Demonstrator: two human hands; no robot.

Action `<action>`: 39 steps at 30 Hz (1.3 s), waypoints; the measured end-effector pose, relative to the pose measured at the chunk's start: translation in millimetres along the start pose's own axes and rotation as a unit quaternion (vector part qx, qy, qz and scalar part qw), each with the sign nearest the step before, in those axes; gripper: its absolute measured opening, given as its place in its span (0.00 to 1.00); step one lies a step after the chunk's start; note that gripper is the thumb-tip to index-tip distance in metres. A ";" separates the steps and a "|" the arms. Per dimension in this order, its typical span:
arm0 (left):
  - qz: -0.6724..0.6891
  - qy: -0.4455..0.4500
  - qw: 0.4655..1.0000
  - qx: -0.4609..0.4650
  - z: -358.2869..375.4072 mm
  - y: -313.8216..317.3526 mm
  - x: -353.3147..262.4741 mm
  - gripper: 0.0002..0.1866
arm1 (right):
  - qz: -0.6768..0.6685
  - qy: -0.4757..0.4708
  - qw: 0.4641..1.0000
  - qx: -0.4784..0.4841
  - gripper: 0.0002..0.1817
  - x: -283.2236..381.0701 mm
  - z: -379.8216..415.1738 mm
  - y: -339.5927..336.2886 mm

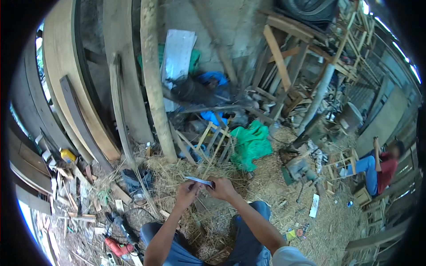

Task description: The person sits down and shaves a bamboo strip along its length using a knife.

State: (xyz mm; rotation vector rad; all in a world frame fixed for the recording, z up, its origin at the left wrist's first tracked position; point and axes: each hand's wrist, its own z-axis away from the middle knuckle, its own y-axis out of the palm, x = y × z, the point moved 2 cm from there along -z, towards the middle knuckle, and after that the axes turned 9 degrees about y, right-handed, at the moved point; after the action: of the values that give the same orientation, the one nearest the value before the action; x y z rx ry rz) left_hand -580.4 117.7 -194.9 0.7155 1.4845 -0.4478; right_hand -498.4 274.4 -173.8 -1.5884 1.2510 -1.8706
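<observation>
Both hands meet in front of my knees around a thin, pale flat strip; its exact kind is too small to make out. My left hand pinches the strip from below, near its middle. At the strip's right end, the fingers of my right hand are closed on it. The strip's left tip sticks out past my left fingers. Beneath the hands lies a floor of wood shavings, between my legs in dark trousers.
A dark power tool and a red power tool lie at lower left among wood scraps. Long boards lean on the left. A green cloth lies ahead. Another person sits at right near a small wooden frame.
</observation>
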 end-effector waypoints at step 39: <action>-0.264 0.190 0.940 -0.106 105.8 64.9 -119.2 0.08 | -0.016 0.117 0.970 -0.213 0.12 17.4 1.6 -84.1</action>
State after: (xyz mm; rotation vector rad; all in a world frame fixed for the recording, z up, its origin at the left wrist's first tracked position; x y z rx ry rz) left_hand -466.2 74.8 -73.4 0.2252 2.0670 -0.5614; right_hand -481.1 305.0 -95.5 -1.6264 1.8420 -1.9473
